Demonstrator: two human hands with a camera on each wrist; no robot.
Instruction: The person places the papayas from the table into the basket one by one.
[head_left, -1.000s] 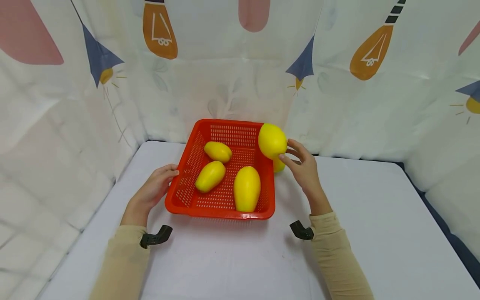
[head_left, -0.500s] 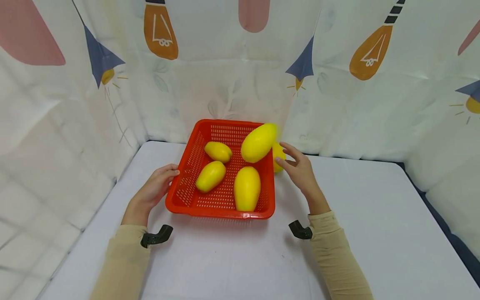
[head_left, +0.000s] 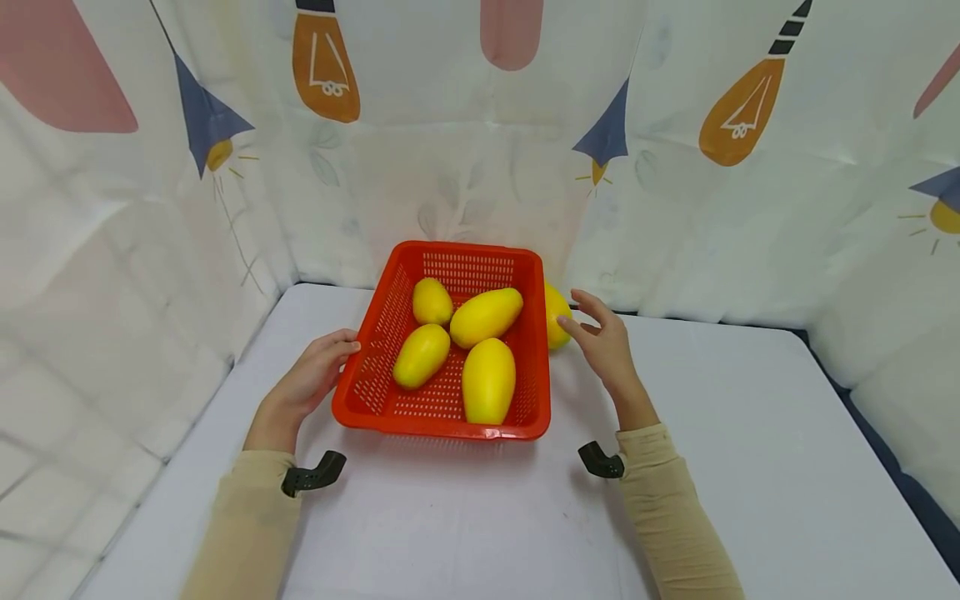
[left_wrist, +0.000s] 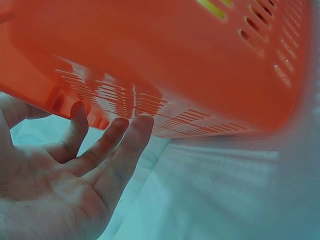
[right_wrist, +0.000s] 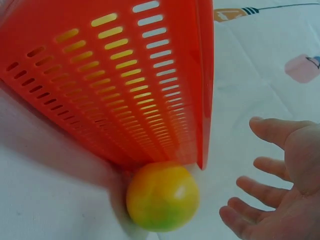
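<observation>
A red perforated plastic basket (head_left: 534,383) holds several yellow mango-like fruits, among them one lying slantwise (head_left: 487,317) and a larger one (head_left: 489,382) near the front. My left hand (head_left: 309,379) grips the basket's left rim; in the left wrist view its fingers (left_wrist: 137,135) lie against the outer wall. Outside the right wall rests another yellow fruit (right_wrist: 162,196), tinged green underneath and partly hidden by the basket in the head view. Beside it, my right hand (head_left: 603,346) hovers with fingers spread and relaxed, holding nothing; the right wrist view shows a gap between them.
The basket stands towards the back of a white-covered table (head_left: 750,467). Behind it hangs a white cloth (head_left: 480,183) printed with bulbs and lamps, and the same cloth closes off both sides. A black strap mount sits on each wrist.
The fruit at my right fingertips has left them, dropped into the basket and settled in its middle. The back-left fruit has turned. My left hand stays on the rim.
</observation>
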